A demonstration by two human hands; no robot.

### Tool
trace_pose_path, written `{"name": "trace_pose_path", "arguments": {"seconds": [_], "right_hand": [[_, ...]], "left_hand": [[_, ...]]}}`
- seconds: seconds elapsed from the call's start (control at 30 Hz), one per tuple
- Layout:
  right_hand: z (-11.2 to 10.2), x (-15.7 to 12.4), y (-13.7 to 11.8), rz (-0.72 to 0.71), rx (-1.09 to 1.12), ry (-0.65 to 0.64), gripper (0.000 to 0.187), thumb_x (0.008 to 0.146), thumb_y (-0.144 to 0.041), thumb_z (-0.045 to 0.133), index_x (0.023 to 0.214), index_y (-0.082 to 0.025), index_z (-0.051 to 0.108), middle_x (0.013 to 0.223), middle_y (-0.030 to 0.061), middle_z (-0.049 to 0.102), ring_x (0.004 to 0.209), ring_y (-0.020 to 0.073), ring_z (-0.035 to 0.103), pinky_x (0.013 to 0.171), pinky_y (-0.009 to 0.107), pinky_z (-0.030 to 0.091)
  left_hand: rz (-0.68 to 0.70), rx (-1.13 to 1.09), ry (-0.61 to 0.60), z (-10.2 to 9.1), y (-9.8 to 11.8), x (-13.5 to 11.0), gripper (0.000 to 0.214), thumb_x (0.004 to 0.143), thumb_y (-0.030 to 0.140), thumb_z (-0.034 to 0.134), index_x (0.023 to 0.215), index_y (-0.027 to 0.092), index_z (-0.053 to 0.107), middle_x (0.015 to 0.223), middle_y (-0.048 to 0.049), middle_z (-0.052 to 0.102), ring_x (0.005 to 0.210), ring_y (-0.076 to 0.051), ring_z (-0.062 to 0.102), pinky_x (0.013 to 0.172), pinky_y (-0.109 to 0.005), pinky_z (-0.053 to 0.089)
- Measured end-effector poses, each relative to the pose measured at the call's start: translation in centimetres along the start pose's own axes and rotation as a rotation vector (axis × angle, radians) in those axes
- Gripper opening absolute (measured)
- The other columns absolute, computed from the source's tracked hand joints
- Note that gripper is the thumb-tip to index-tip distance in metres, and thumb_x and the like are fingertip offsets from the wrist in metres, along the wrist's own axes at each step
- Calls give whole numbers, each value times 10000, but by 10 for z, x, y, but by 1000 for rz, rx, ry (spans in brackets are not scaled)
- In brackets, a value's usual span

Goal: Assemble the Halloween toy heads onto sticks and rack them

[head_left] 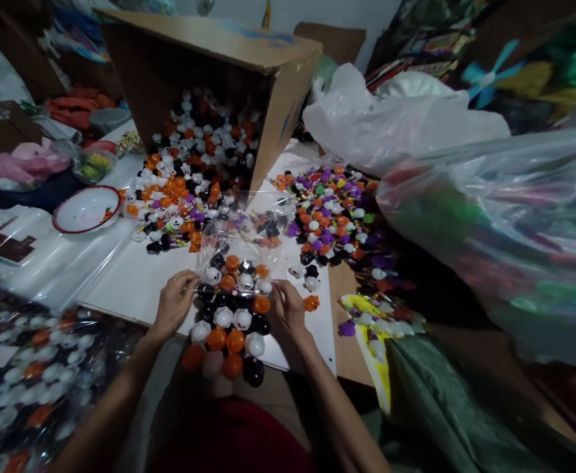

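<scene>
A clear plastic bag [243,246] lies in front of me, with rows of small orange, white and black novelty heads [234,340] in and below it. My left hand [177,299] pinches the bag's left edge between thumb and fingers. On the opposite edge, my right hand [288,305] grips the plastic with its fingers closed. The nearest heads hang at the edge of the white board [125,286]. Reflections on the film hide where the bag's mouth ends. A few loose pieces, including an orange one [312,303], sit just right of my right hand.
A cardboard box [288,98] on its side spills similar pieces. Another mixed pile [327,210] lies right of centre. A red-rimmed bowl [87,209] stands at left. Filled clear bags [31,368] sit lower left, and a large plastic sack [504,217] bulges in from the right.
</scene>
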State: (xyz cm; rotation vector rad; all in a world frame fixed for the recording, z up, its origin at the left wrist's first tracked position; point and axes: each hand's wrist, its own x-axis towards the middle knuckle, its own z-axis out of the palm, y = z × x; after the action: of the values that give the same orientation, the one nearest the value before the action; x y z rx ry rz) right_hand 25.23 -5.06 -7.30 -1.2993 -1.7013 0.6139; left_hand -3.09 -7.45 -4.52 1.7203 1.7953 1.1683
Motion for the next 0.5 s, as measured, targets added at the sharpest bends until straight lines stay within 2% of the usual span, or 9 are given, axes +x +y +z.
{"name": "trace_pose_path", "arguments": {"seconds": [0.1, 0.17, 0.23, 0.3, 0.37, 0.43, 0.5], "right_hand": [[11, -22, 3, 40, -11, -99, 211, 902, -245, 427, 962, -178, 619, 881, 72, 657, 812, 184, 593, 763, 306, 467], [19, -24, 5, 131, -6, -169, 234, 857, -209, 461, 1046, -176, 596, 887, 52, 652, 800, 175, 585, 744, 287, 467], [25, -18, 5, 196, -41, -190, 340, 805, -207, 514, 1141, -178, 561, 931, 46, 646, 821, 184, 580, 742, 290, 469], [31, -9, 5, 192, -100, -180, 391, 779, -226, 551, 1167, -180, 562, 1035, 73, 630, 898, 208, 572, 780, 314, 470], [36, -4, 7, 152, -148, -157, 369, 774, -247, 568, 1136, -184, 597, 1149, 108, 599, 998, 240, 549, 852, 353, 460], [39, -6, 9, 134, -170, -121, 329, 764, -254, 582, 1083, -191, 630, 1185, 122, 589, 1049, 265, 529, 909, 391, 439], [41, -13, 11, 153, -119, -116, 263, 769, -265, 579, 1015, -201, 645, 1104, 108, 623, 1012, 262, 541, 900, 392, 442]], "left_hand": [[27, 190, -252, -7, -12, -13, 268, 834, 254, 464, 1035, 187, 628, 1034, -92, 696, 996, -232, 637, 930, -371, 470], [30, 290, -443, -4, -14, -5, 354, 796, 180, 459, 1123, 183, 596, 1062, -101, 691, 978, -233, 643, 898, -367, 481], [51, 336, -541, 5, -14, 10, 323, 788, 167, 471, 1083, 170, 602, 1049, -112, 685, 972, -234, 637, 894, -365, 483], [95, 315, -548, 18, -14, 21, 219, 790, 207, 496, 962, 165, 626, 1027, -117, 678, 996, -238, 619, 932, -377, 471], [106, 234, -481, 31, -16, 19, 174, 785, 270, 520, 865, 162, 631, 1024, -125, 668, 1047, -255, 594, 964, -394, 457], [29, 113, -373, 41, -17, 5, 214, 764, 345, 551, 845, 164, 630, 1030, -126, 657, 1076, -275, 582, 948, -397, 468], [-121, -36, -271, 48, -15, -15, 281, 727, 399, 595, 896, 177, 631, 1026, -108, 656, 1057, -280, 597, 882, -374, 500]]}}
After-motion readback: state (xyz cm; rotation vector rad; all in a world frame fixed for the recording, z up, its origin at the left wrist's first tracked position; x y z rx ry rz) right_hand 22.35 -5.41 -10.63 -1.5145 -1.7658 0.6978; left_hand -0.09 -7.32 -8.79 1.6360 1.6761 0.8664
